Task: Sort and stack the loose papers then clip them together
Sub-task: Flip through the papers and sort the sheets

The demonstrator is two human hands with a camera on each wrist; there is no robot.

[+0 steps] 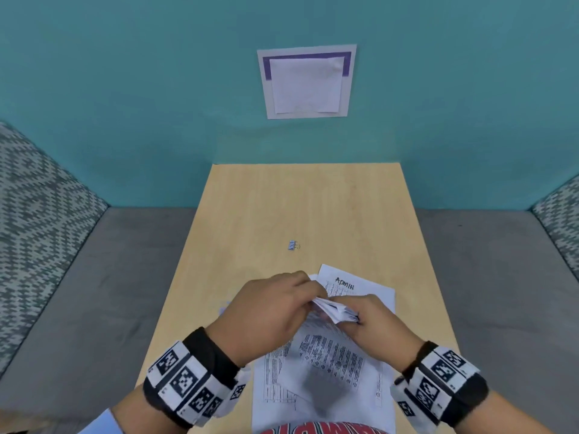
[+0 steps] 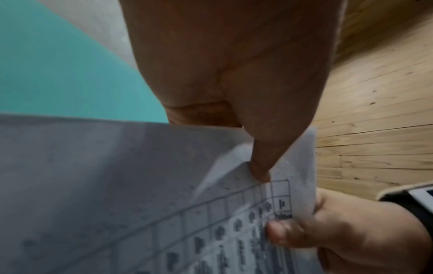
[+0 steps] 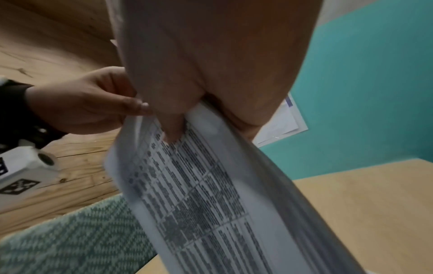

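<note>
Both hands hold a bundle of printed sheets lifted over the near part of the wooden table. My left hand pinches the bundle's top edge, thumb on the front sheet. My right hand grips the same bundle from the right, thumb pressed on the printed table. The left hand shows in the right wrist view, and the right hand in the left wrist view. A sheet marked ADMIN lies flat behind the hands. A small binder clip lies alone mid-table.
More printed sheets spread below the hands at the table's front edge. A white paper hangs on the teal wall. Grey seating with patterned cushions flanks the table on both sides.
</note>
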